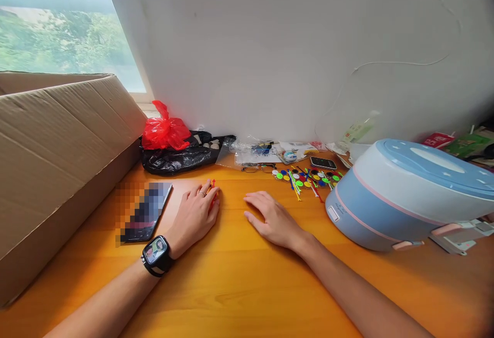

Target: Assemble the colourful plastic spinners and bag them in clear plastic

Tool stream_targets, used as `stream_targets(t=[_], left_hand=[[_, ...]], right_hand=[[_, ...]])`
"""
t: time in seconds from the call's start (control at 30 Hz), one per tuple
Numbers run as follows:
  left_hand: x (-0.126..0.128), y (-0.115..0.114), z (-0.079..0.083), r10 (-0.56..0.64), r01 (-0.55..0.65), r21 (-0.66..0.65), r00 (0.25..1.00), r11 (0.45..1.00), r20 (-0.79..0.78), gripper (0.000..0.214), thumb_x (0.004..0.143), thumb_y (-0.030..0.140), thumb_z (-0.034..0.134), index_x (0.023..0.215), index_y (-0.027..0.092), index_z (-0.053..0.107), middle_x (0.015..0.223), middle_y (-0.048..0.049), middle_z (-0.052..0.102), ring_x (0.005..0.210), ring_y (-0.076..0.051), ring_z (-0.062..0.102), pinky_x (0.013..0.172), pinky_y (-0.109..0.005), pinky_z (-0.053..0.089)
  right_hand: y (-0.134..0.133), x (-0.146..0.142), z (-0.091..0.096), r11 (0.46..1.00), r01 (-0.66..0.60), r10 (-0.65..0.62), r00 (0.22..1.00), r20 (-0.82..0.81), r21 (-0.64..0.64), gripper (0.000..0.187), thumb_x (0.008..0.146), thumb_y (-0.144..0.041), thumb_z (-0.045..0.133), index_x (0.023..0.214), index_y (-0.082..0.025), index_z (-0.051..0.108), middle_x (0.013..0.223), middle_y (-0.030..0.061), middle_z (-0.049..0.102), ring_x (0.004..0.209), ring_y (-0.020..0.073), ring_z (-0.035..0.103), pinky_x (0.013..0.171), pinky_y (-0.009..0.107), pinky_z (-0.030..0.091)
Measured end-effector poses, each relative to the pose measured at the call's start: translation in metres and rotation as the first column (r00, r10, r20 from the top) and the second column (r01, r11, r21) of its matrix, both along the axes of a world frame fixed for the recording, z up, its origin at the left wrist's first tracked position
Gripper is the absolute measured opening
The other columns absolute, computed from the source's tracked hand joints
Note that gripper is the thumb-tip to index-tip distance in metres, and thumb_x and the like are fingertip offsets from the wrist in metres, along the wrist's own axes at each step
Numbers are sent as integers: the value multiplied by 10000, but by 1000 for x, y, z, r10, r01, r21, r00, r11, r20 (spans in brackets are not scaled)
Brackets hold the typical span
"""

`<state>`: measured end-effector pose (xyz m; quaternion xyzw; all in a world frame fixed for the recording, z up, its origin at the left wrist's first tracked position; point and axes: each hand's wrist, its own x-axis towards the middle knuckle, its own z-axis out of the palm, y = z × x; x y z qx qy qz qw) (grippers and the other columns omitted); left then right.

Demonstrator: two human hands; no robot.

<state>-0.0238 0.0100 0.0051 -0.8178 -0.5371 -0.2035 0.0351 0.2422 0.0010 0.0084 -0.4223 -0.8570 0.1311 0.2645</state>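
My left hand (196,212), with a black watch (155,250) on the wrist, rests on the wooden table (231,286). Its thumb and fingers are closed around a small red plastic piece (213,182), whose arrow-like tip sticks out past them; the rest is mostly hidden. To the right, my right hand (270,217) lies on the table with fingers stretched out and thumb apart, holding nothing. Beyond it is a loose spread of coloured plastic sticks (295,186) and round discs (280,176). A phone (148,214) lies left of my left hand.
A large cardboard box (65,137) stands along the left. Red (165,129) and black plastic bags (173,160) sit by the wall, near glasses (266,168) and a small black device (323,163). A blue-and-white lunch box (401,194) takes up the right side.
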Motion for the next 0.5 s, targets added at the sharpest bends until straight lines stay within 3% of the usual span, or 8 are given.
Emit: stream_targets(t=[0.13, 0.23, 0.37, 0.5], left_hand=[[-1, 2, -5, -6, 5, 28, 998, 1000, 55, 430, 1078, 316, 492, 1491, 213, 546, 1599, -189, 524, 1532, -389, 410, 1173, -624, 441], [0, 0, -3, -137, 126, 81, 981, 989, 138, 435, 1069, 295, 502, 1485, 179, 556, 1621, -198, 500, 1578, -373, 361, 1226, -603, 426], [7, -10, 6, -364, 365, 37, 906, 930, 217, 383, 1066, 255, 502, 1433, 223, 608, 1622, -141, 526, 1524, -307, 472, 1248, -542, 447], [15, -20, 13, -487, 526, -119, 836, 842, 252, 390, 1048, 243, 541, 1426, 250, 636, 1600, -124, 559, 1464, -287, 554, 1218, -496, 494]], right_hand=[[18, 20, 0, 963, 261, -264, 963, 43, 74, 294, 1030, -326, 579, 1270, -195, 686, 1264, 139, 703, 1211, 330, 615, 1078, 524, 530], [31, 36, -5, 902, 401, -414, 909, 53, 162, 319, 1013, -354, 575, 1248, -183, 705, 1266, 166, 667, 1202, 364, 589, 1072, 560, 521], [45, 52, -15, 851, 459, -492, 867, 81, 256, 388, 994, -387, 602, 1297, -175, 721, 1459, 186, 575, 1381, 417, 441, 1175, 626, 427], [53, 62, -26, 867, 453, -481, 870, 112, 205, 447, 1027, -412, 556, 1380, -174, 693, 1539, 183, 543, 1480, 430, 337, 1210, 667, 374]])
